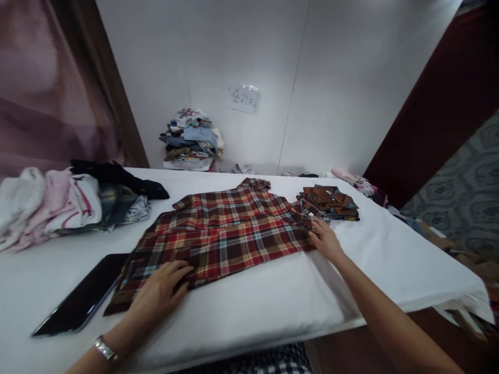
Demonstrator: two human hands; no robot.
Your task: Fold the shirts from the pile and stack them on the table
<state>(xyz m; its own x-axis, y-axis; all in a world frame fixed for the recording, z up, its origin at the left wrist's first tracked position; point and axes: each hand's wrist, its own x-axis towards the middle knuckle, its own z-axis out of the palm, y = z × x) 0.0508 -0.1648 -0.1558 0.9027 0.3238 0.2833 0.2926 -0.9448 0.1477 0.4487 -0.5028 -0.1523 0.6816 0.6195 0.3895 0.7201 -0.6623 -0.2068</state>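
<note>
1. Plaid shirt (230, 228) lies flat mid-table (273, 306), between the dark tablet (83, 298) and a folded patterned garment (329, 201).
2. My left hand (161, 291) presses its hem, fingers spread, gripping nothing; right hand (325, 240) flat on the shirt's far edge.
3. Soft, light, limp; I'd pinch seams or corners.

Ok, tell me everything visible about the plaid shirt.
The plaid shirt is woven-looking cloth checked in red, brown, yellow and light blue. It lies flat on the white table, collar toward the wall, one long edge folded over. The left hand presses its near end; the right hand touches its far edge.
</note>
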